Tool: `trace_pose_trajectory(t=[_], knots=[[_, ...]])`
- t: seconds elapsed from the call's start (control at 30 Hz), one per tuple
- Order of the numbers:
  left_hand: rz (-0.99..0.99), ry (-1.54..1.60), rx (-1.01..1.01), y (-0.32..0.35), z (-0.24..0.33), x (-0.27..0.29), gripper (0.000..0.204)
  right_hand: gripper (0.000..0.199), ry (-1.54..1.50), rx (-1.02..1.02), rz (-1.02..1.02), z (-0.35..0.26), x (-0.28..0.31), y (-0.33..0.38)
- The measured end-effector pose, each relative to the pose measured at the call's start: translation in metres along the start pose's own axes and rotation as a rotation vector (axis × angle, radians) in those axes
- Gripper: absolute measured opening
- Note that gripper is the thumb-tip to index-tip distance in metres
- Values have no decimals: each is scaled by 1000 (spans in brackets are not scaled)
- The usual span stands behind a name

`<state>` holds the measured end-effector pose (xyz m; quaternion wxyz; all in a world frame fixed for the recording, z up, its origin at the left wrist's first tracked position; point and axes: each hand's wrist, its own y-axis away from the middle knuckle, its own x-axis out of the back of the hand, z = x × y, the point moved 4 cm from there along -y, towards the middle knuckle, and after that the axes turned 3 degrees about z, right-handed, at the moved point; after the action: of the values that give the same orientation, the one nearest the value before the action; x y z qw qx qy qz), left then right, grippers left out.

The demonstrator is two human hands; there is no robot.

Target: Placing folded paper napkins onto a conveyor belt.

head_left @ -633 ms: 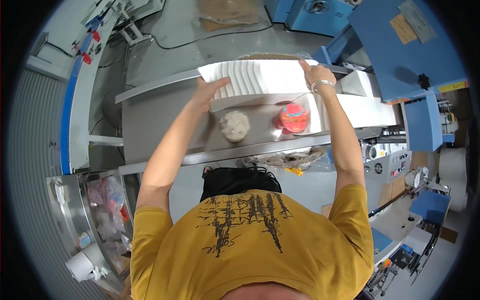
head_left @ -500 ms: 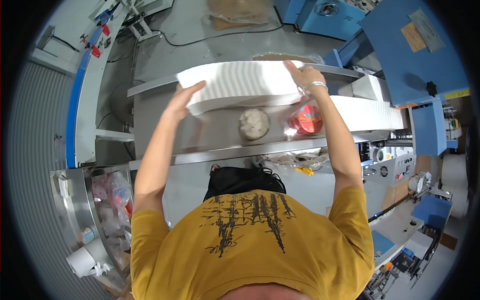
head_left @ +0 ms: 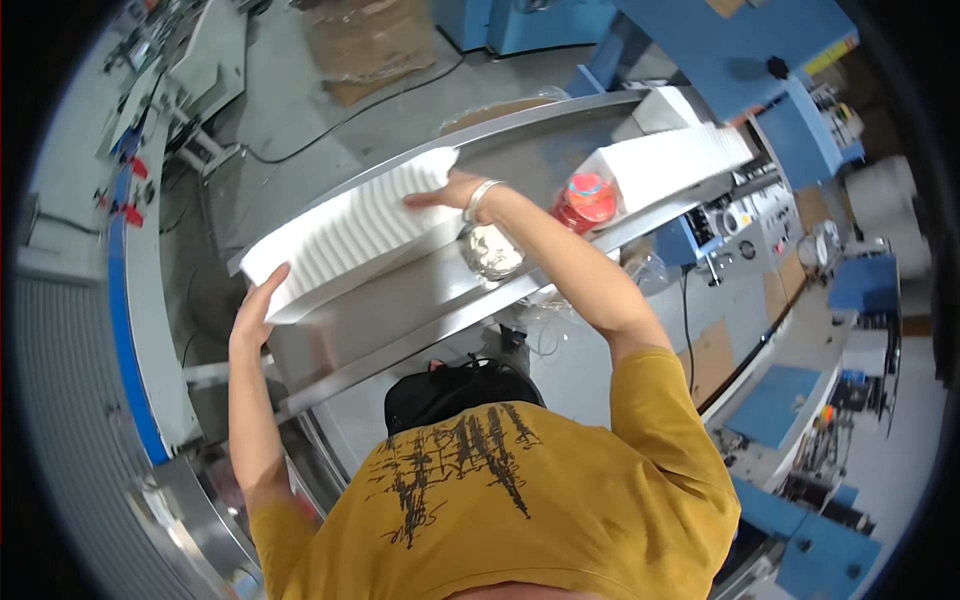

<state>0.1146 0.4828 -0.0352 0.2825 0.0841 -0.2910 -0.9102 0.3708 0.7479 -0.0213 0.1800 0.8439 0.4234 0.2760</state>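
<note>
The red jar (head_left: 586,203) stands on the steel desk (head_left: 375,315), and from it I give all the places. To the left of the jar is the white stack (head_left: 350,230), many thin ridged layers, lying at a slant over the desk. Whether its underside touches the desk, I cannot tell.

The left hand (head_left: 258,312) is at the stack's end farther from the jar. It is half bent, with the thumb on top and the other fingers mostly hidden, and it has hold of this end. The right hand (head_left: 447,194) grips the end nearer to the jar. Its thumb lies along the top, and its other fingers are partly hidden behind the edge. A bracelet (head_left: 478,198) is on the wrist.

The jar is round and has a red wall; its top is pinkish red with a paler pattern. If this top is a lid or the contents, I cannot tell. Left of the jar and a little nearer to the person is a round pot (head_left: 490,254). Its filling looks crumpled and silvery white; the right forearm passes close over it and hides a part.

Just to the right of the jar lies a second stack (head_left: 675,172), also white and ridged. Beyond the jar, to the right, is a white block (head_left: 665,108). Far beyond the jar, to the left, cardboard (head_left: 370,45) rests on the floor (head_left: 300,115).
</note>
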Motion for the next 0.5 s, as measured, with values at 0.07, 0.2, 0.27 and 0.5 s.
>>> trace_pose_trajectory(t=[0.07,0.2,0.27,0.5], knots=[[-40,76,46,3,-1,6,70,112,-19,30,10,6,-17,-12],[100,84,27,10,-22,-21,73,94,-93,51,-107,10,14,-10],[68,59,-19,16,-20,-40,75,97,-106,74,-98,20,32,-14],[91,154,-142,19,-23,-42,79,105,-50,77,-42,33,52,-40]])
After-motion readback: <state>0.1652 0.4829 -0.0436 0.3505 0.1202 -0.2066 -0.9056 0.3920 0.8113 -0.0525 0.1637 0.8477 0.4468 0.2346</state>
